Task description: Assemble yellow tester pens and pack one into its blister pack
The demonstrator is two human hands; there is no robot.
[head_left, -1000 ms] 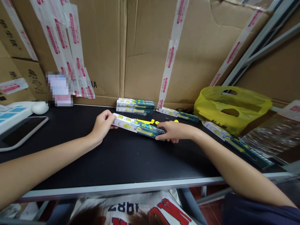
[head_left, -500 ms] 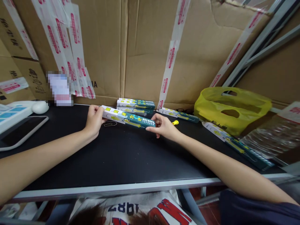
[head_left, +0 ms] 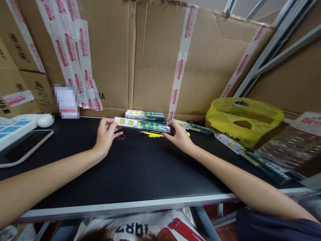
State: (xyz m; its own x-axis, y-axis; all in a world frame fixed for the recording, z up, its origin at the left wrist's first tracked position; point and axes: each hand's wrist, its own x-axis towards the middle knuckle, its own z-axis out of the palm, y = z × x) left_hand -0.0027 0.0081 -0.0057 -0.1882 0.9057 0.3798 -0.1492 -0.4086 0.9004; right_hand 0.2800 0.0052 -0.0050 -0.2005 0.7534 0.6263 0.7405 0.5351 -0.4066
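Note:
A slim white-and-green spring scale box [head_left: 142,125] is held level just over the black table, one end in each hand. My left hand [head_left: 106,134] pinches its white end, thumb and fingers closed around it. At the green end, my right hand [head_left: 179,134] grips with the fingers partly behind the box. Just in front of the box lie yellow spring scale parts [head_left: 152,134], partly covered by it and my right hand. A small metal wire loop [head_left: 119,137] rests beside my left fingers. Behind stand similar stacked boxes [head_left: 145,114].
Another such box [head_left: 195,127] lies behind my right hand, and one more [head_left: 253,159] slants at the right. A yellow plastic bag [head_left: 243,120] and clear plastic packaging [head_left: 288,144] stand there. On the left are a phone [head_left: 25,147] and a white power strip [head_left: 17,129]. Cardboard [head_left: 155,60] walls the back.
The box has turned from tilted to nearly level and shifted slightly right with both hands. Yellow parts on the table beneath it have come into sight. The camera view has tipped up a little.

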